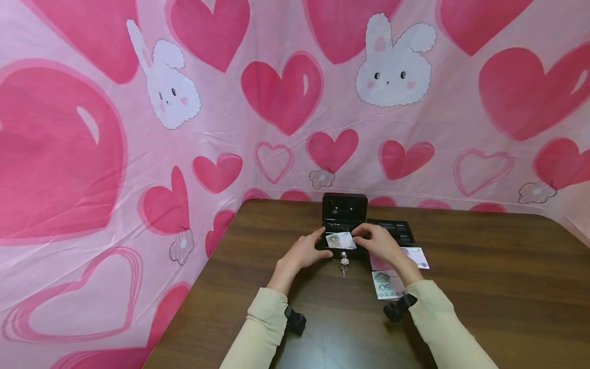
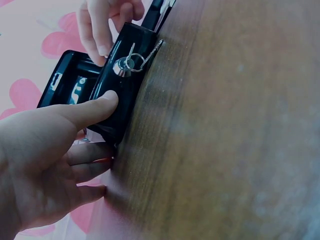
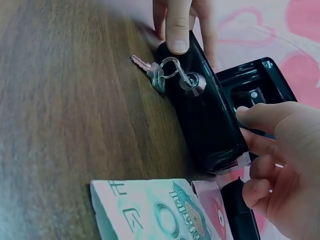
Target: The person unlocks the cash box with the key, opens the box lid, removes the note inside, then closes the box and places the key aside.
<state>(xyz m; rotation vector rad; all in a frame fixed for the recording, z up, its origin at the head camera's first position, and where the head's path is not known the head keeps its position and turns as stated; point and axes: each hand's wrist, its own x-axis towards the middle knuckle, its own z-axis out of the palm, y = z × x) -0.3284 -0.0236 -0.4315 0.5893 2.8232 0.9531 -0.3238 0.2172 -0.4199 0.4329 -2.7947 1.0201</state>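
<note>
A small black cash box stands with its lid raised, and a pale banknote lies at its opening. My left hand holds the box's left side, thumb pressed on the front face and the other fingers along the side. Over the right side of the box, my right hand pinches the right end of the note between thumb and fingers; the fingertips are partly hidden. Keys on a ring hang from the front lock.
Right of the box lies a black compartment tray. Nearer, under the right forearm, are a banknote marked 50, a pinkish note and a whitish note. The brown wooden table ends at a heart-patterned cloth.
</note>
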